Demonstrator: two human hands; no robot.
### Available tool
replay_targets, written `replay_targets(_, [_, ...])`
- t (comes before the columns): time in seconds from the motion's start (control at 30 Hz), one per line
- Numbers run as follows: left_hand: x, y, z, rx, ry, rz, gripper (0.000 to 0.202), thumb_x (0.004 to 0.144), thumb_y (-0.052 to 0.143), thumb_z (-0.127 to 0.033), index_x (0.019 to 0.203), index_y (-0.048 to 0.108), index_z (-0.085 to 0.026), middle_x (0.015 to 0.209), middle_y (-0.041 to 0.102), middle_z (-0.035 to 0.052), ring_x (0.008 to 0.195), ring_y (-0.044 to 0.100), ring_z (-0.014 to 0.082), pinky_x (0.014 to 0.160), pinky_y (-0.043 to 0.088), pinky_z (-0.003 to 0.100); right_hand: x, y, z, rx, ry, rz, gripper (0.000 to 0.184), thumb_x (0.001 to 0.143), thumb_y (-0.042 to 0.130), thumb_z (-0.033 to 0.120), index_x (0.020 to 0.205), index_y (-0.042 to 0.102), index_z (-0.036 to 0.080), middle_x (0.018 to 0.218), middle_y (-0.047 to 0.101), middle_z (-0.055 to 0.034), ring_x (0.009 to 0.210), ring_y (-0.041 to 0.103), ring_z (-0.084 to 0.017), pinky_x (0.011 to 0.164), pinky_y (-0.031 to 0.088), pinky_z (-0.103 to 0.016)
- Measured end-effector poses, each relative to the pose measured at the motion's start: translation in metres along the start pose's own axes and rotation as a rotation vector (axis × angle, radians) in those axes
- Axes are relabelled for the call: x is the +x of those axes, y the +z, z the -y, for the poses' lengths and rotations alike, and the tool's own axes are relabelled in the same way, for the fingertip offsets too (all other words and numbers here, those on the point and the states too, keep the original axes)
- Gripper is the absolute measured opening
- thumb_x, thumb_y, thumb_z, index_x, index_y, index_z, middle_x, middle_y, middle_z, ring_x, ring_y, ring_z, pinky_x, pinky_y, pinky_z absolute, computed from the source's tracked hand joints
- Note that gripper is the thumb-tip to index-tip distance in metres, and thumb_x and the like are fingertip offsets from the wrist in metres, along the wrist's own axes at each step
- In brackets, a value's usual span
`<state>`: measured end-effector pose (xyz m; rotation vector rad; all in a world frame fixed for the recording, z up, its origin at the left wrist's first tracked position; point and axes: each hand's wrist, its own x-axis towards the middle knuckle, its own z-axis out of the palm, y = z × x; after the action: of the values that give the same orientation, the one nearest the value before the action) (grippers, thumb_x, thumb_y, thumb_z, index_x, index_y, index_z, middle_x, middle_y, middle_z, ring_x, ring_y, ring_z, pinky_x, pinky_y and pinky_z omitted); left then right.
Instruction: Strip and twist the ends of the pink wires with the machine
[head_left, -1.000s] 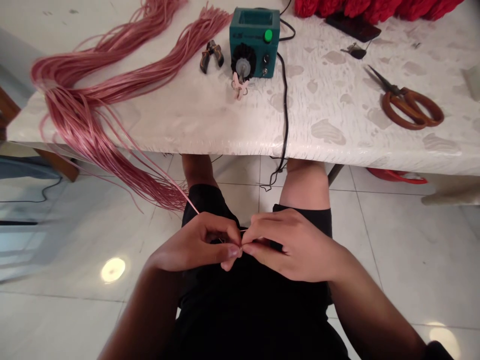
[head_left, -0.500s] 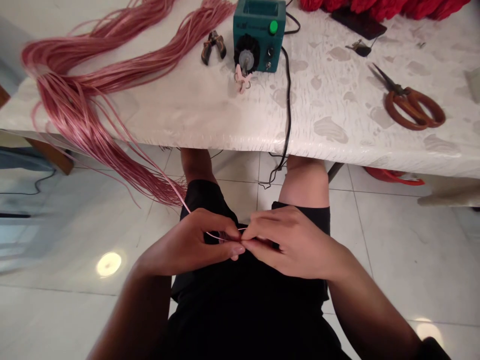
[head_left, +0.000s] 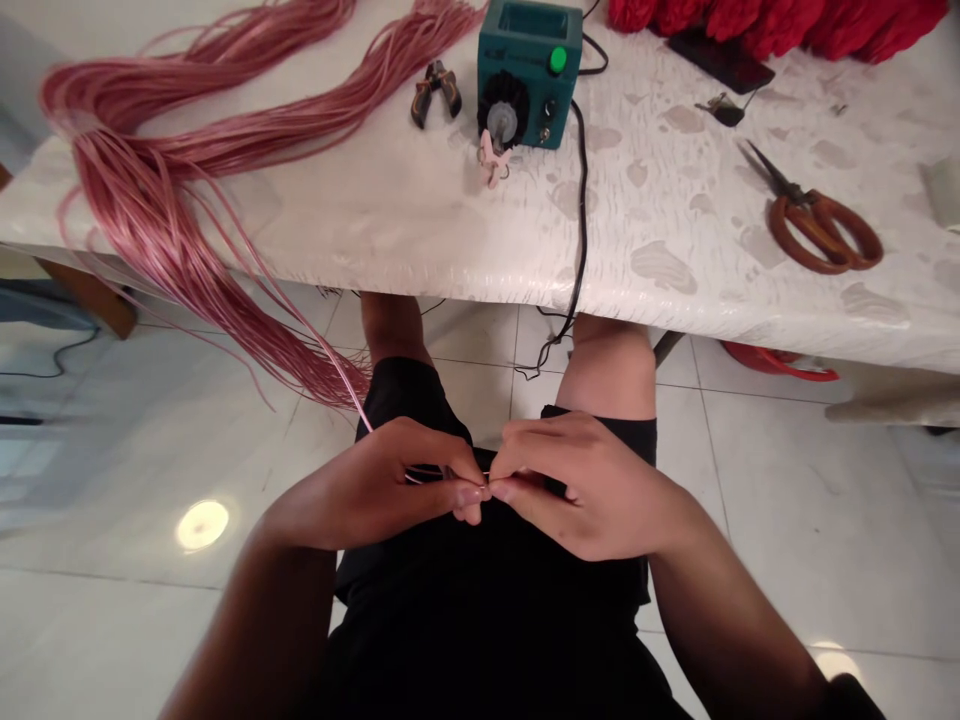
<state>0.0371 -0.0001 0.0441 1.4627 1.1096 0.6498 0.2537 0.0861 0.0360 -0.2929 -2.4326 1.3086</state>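
Note:
Over my lap, my left hand (head_left: 409, 485) and my right hand (head_left: 574, 485) meet fingertip to fingertip. Both are closed in a pinch on a thin pink cord (head_left: 334, 358), which runs from the table edge down to my left hand. A short bit of the cord shows between the fingertips; its exact shape there is hidden by the fingers. A large bundle of the same pink cord (head_left: 150, 230) lies on the table at the left, and its cut ends hang over the front edge beside my leg.
On the patterned table (head_left: 375, 235) stand a teal motor box (head_left: 529, 85) with a pink clip (head_left: 493, 160), small pliers (head_left: 435, 95) and orange-handled scissors (head_left: 823, 230). A black cable (head_left: 581, 220) hangs over the edge. Red bundles (head_left: 780, 22) and a dark flat object (head_left: 721, 62) lie behind.
Both hands stay pinched together over the lap, with small finger shifts; less cord shows between the left thumb and forefinger. The view has tilted slightly.

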Motion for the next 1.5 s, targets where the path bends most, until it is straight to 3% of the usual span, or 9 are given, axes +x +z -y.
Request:
replay_targets(0.33, [-0.009, 0.005, 0.001, 0.236, 0.107, -0.166, 0.016, 0.095, 0.056, -0.020, 0.084, 0.067, -0.019, 0.078, 0.066, 0.0010, 0.070, 0.059, 0.0120, 0.064, 0.045, 0.022, 0.007, 0.001, -0.007, 0.023, 0.008, 0.001, 0.008, 0.092, 0.059, 0.015, 0.086, 0.058, 0.020, 0.076, 0.056, 0.0046, 0.063, 0.050, -0.008, 0.061, 0.039, -0.024])
replay_targets(0.47, [-0.013, 0.004, 0.002, 0.290, 0.087, -0.281, 0.022, 0.098, 0.050, -0.021, 0.081, 0.065, -0.019, 0.075, 0.062, -0.0004, 0.068, 0.056, 0.0114, 0.062, 0.042, 0.023, 0.015, -0.008, -0.007, 0.048, 0.020, -0.086, 0.008, 0.093, 0.059, 0.017, 0.087, 0.060, 0.021, 0.075, 0.058, 0.0034, 0.064, 0.054, -0.010, 0.061, 0.044, -0.024])
replay_targets(0.6, [-0.011, -0.002, 0.007, 0.273, 0.058, -0.463, 0.026, 0.099, 0.048, -0.027, 0.078, 0.060, -0.019, 0.071, 0.057, -0.0026, 0.065, 0.053, 0.0102, 0.061, 0.040, 0.022, 0.037, -0.034, -0.016, -0.058, 0.033, -0.256, 0.009, 0.095, 0.059, 0.022, 0.088, 0.063, 0.023, 0.071, 0.056, 0.0036, 0.063, 0.055, -0.011, 0.058, 0.046, -0.023])
replay_targets(0.77, [0.017, -0.013, 0.010, 0.221, 0.035, -0.639, 0.030, 0.099, 0.047, -0.034, 0.076, 0.060, -0.019, 0.064, 0.050, -0.0047, 0.057, 0.045, 0.0093, 0.056, 0.035, 0.023, 0.101, -0.088, -0.048, -0.427, -0.051, -0.431, 0.016, 0.096, 0.054, 0.024, 0.109, 0.062, 0.023, 0.087, 0.061, -0.0005, 0.070, 0.058, -0.014, 0.068, 0.049, -0.028])
replay_targets(0.9, [0.046, -0.025, 0.006, 0.250, 0.071, -0.750, 0.028, 0.096, 0.049, -0.033, 0.074, 0.058, -0.018, 0.062, 0.046, -0.0049, 0.058, 0.041, 0.0100, 0.055, 0.033, 0.024, 0.157, -0.129, -0.067, -0.925, -0.172, -0.235, 0.042, 0.092, 0.049, 0.016, 0.134, 0.054, 0.019, 0.111, 0.060, -0.0096, 0.090, 0.060, -0.022, 0.077, 0.048, -0.035])
replay_targets(1.0, [0.059, -0.034, 0.003, 0.275, 0.101, -0.764, 0.026, 0.095, 0.051, -0.032, 0.074, 0.058, -0.018, 0.063, 0.048, -0.0049, 0.059, 0.041, 0.0103, 0.056, 0.034, 0.024, 0.185, -0.145, -0.071, -1.199, -0.259, -0.047, 0.048, 0.090, 0.046, 0.009, 0.137, 0.054, 0.017, 0.107, 0.061, -0.0109, 0.099, 0.056, -0.027, 0.084, 0.044, -0.039])
replay_targets(1.07, [0.065, -0.039, 0.003, 0.290, 0.110, -0.776, 0.024, 0.094, 0.051, -0.030, 0.074, 0.057, -0.018, 0.062, 0.047, -0.0054, 0.058, 0.040, 0.0100, 0.057, 0.033, 0.024, 0.195, -0.149, -0.072, -1.280, -0.284, 0.007, 0.046, 0.090, 0.044, 0.005, 0.131, 0.059, 0.019, 0.103, 0.061, -0.0100, 0.096, 0.054, -0.027, 0.083, 0.041, -0.039])
replay_targets(1.2, [0.073, -0.048, 0.003, 0.341, 0.118, -0.827, 0.022, 0.093, 0.051, -0.027, 0.074, 0.057, -0.018, 0.059, 0.046, -0.0060, 0.056, 0.039, 0.0098, 0.058, 0.032, 0.025, 0.199, -0.146, -0.079, -1.311, -0.287, 0.007, 0.038, 0.091, 0.043, 0.005, 0.119, 0.065, 0.019, 0.101, 0.062, -0.0100, 0.094, 0.053, -0.026, 0.079, 0.038, -0.037])
replay_targets(1.5, [0.097, -0.062, -0.001, 0.463, 0.100, -0.981, 0.020, 0.093, 0.050, -0.028, 0.075, 0.055, -0.020, 0.061, 0.050, -0.0048, 0.057, 0.042, 0.0119, 0.060, 0.031, 0.027, 0.203, -0.139, -0.096, -1.320, -0.267, -0.077, 0.036, 0.092, 0.050, 0.011, 0.126, 0.060, 0.018, 0.105, 0.062, -0.0103, 0.097, 0.056, -0.026, 0.079, 0.039, -0.036])
